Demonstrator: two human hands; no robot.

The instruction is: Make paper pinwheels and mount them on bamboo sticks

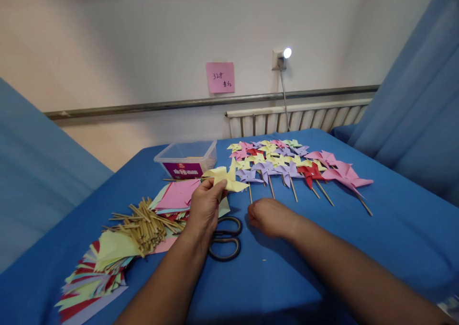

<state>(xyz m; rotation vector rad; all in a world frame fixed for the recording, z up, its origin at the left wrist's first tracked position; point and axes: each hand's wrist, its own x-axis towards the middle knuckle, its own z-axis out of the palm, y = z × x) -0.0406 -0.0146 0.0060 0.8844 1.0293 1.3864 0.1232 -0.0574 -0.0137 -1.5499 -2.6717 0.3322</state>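
- Yellow pinwheel [226,177] sits mid-frame, pinched in the left hand [205,209].
- Right hand [269,217] rests curled on the worktop [394,229]; whether it holds anything, I cannot tell.
- Better: keep folds pinched while fitting.

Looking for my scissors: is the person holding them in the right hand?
No: the scissors lie on the blue table between both hands; the right hand rests beside them.
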